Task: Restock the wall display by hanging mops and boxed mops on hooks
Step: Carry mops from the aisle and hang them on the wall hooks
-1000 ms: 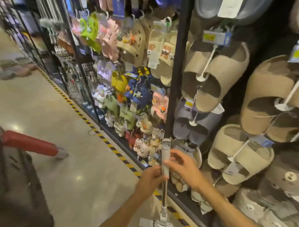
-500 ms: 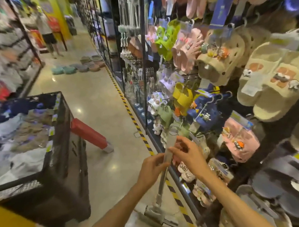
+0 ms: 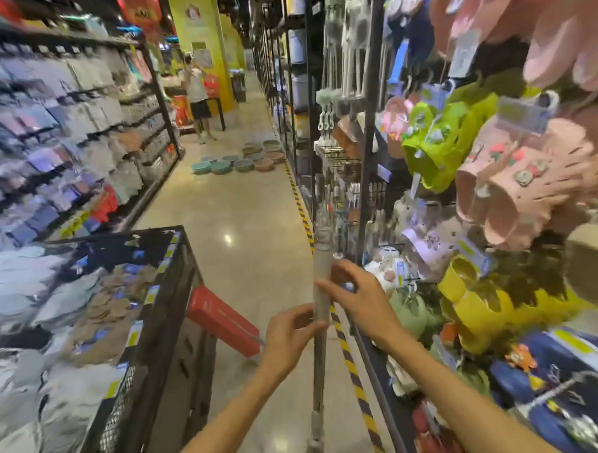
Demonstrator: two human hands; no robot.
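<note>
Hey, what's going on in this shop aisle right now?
A person is standing in a store aisle holding a mop upright by its handle with both hands. The left hand grips the pole lower down, and the right hand holds the pale grip just above it. The mop is not on a hook yet. To the right is a wall display hung with slippers, and more mops hang farther along. A black cart full of packaged goods stands on the left.
</note>
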